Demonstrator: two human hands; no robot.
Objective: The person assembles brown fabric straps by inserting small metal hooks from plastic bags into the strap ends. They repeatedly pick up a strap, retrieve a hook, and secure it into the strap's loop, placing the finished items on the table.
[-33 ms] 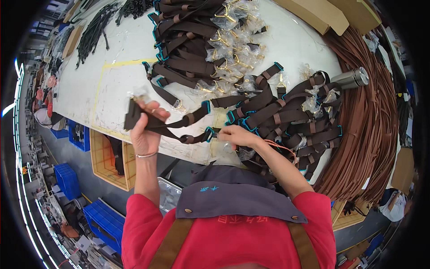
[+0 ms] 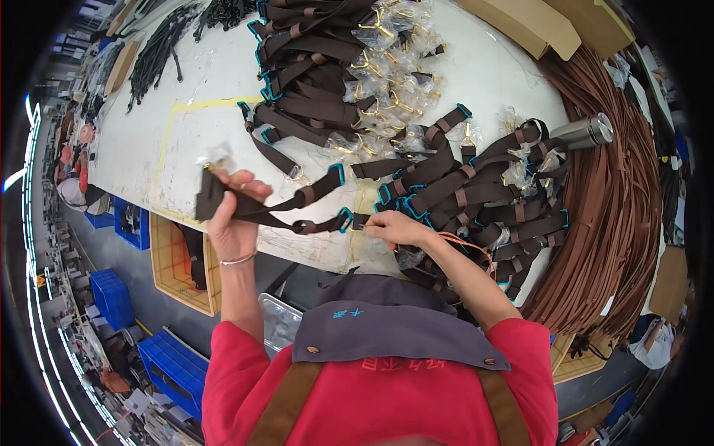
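My left hand (image 2: 234, 227) is closed around a folded dark brown webbing strap (image 2: 260, 213), thumb pressed on it, over the table's near left part. At the fold, clear plastic and a brass-coloured fitting (image 2: 217, 160) stick up past the fingers. Two lengths of the strap run right, one to a teal buckle (image 2: 337, 176) and the lower one to another teal buckle (image 2: 345, 220). Just right of that lower buckle, my right hand (image 2: 394, 227) pinches the short dark end of the webbing. Its fingertips partly hide that end.
More brown straps (image 2: 446, 186) with teal buckles lie heaped on the right, beside a steel flask (image 2: 584, 132). A strap pile (image 2: 312, 67) with plastic-wrapped brass hooks lies farther back. Long reddish-brown strips (image 2: 595, 223) cover the right edge. Below the table stands a wooden crate (image 2: 160, 256).
My left hand has shifted a little to the left with the folded strap. The lower buckle has moved slightly left, and more of the webbing end shows beside my right fingertips.
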